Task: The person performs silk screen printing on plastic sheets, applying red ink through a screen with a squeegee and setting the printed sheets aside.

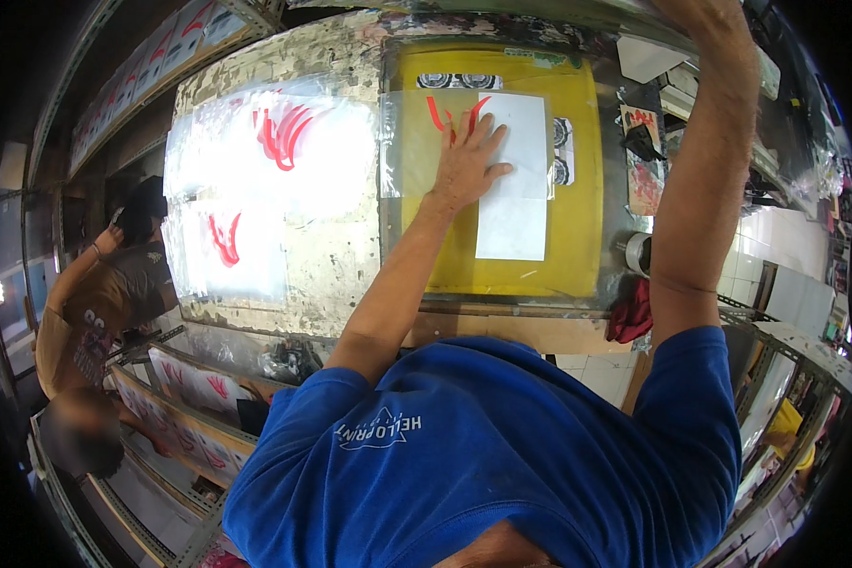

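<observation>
My left hand [469, 163] lies flat with fingers spread on a white paper sheet [511, 222] and a clear plastic sheet [412, 156] bearing red curved strokes [438, 112]. Both rest on a yellow board [454, 260]. Two small printed paper pieces, one at the top [459, 81] and one at the right [562, 151], show black round shapes. My right arm stretches up to the far right, where my right hand [696, 11] meets the picture's upper edge beside a long frame-like bar [540, 9]. Its fingers are hidden there.
Left of the board, clear sheets with red strokes [284, 133] cover the paint-spotted table [346, 275]. Racks [156, 57] with similar sheets stand at the left. A person [104, 322] is at the lower left. A tape roll [638, 254] and red cloth [631, 310] lie at the right edge.
</observation>
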`<move>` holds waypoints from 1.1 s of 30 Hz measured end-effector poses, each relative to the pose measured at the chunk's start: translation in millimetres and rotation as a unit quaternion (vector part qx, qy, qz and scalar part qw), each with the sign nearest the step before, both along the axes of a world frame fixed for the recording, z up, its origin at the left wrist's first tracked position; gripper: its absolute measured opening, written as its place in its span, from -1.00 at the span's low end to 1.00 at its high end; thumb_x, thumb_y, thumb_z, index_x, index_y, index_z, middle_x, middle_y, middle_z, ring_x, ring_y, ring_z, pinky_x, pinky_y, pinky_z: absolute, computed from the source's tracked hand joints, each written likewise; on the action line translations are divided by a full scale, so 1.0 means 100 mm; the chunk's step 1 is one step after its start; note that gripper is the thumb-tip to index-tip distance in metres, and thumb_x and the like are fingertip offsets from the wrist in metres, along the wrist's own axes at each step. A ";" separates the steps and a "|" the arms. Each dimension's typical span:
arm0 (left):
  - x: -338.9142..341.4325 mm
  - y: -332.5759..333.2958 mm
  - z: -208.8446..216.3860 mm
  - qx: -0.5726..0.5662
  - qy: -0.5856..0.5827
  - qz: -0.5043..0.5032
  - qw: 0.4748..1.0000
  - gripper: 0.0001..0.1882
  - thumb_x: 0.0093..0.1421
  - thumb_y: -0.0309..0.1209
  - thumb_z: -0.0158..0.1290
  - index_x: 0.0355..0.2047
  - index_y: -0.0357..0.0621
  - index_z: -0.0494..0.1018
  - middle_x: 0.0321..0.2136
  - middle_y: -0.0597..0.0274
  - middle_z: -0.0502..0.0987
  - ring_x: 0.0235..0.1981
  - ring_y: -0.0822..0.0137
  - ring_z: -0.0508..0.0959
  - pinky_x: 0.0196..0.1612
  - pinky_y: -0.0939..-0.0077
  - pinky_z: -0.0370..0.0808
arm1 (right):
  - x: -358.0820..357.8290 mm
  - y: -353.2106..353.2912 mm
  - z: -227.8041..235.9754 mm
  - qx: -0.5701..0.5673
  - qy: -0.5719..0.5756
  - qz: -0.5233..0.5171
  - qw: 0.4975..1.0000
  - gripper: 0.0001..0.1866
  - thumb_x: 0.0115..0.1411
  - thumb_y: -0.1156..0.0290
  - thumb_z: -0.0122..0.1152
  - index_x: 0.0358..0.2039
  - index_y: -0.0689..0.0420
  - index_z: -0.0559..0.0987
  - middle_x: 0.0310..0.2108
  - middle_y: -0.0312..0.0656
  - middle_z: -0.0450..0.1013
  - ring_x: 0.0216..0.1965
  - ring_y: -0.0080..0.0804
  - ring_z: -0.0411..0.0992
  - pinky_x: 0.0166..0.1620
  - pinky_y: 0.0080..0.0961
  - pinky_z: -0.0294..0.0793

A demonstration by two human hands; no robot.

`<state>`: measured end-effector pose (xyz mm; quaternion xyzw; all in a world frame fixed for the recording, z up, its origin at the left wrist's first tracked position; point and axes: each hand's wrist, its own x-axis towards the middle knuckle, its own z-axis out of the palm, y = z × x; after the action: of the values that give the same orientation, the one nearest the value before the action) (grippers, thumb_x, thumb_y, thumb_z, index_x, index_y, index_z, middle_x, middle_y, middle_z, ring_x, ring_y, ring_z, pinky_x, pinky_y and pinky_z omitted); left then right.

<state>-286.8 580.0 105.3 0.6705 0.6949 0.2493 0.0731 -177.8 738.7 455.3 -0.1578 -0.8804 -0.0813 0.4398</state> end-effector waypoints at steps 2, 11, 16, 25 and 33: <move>-0.02 -0.03 0.00 -0.003 0.007 0.003 1.000 -0.33 0.24 0.04 0.11 0.28 0.04 0.36 0.35 0.07 0.24 0.43 -0.15 0.05 0.38 -0.31 -0.07 | 0.02 -0.08 0.19 -0.136 -0.055 0.024 0.989 -0.58 0.13 0.34 0.10 -0.04 0.23 0.68 -0.23 0.05 0.64 -0.29 -0.19 0.56 -0.09 -0.36 0.55; 0.01 -0.01 0.04 -0.061 -0.010 -0.003 0.998 -0.33 0.31 0.05 0.04 0.34 0.05 0.31 0.41 0.05 0.15 0.47 -0.13 -0.06 0.39 -0.29 -0.21 | 0.06 -0.15 0.23 -0.187 -0.080 0.032 0.979 -0.58 0.10 0.34 0.13 -0.07 0.26 0.68 -0.21 0.05 0.65 -0.26 -0.19 0.58 -0.11 -0.39 0.57; 0.01 0.02 -0.03 -0.003 0.008 0.007 1.000 -0.33 0.24 0.02 0.12 0.29 0.04 0.35 0.35 0.12 0.23 0.44 -0.09 0.02 0.36 -0.37 -0.13 | -0.01 0.16 0.06 -0.181 -0.047 0.043 0.981 -0.57 0.08 0.33 0.13 -0.08 0.27 0.68 -0.21 0.10 0.64 -0.27 -0.14 0.59 -0.11 -0.37 0.56; 0.00 0.05 -0.07 -0.011 -0.001 -0.002 1.000 -0.30 0.22 0.02 0.14 0.30 0.02 0.35 0.37 0.14 0.22 0.45 -0.09 0.00 0.38 -0.35 -0.20 | 0.03 0.11 0.09 -0.226 -0.074 0.018 0.971 -0.56 0.06 0.32 0.10 -0.09 0.24 0.69 -0.22 0.08 0.64 -0.28 -0.12 0.58 -0.15 -0.33 0.56; -0.01 0.06 0.02 -0.047 -0.021 -0.003 0.999 -0.30 0.27 0.03 0.09 0.34 -0.01 0.31 0.41 0.08 0.17 0.48 -0.12 -0.06 0.40 -0.28 -0.27 | 0.05 -0.21 0.14 -0.147 -0.072 -0.029 0.986 -0.52 0.03 0.31 0.10 -0.05 0.17 0.69 -0.27 0.07 0.63 -0.34 -0.14 0.52 -0.19 -0.35 0.51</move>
<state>-287.6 585.6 107.1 0.6629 0.7023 0.2303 0.1200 -173.1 717.7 469.4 -0.2396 -0.9074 0.0248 0.3445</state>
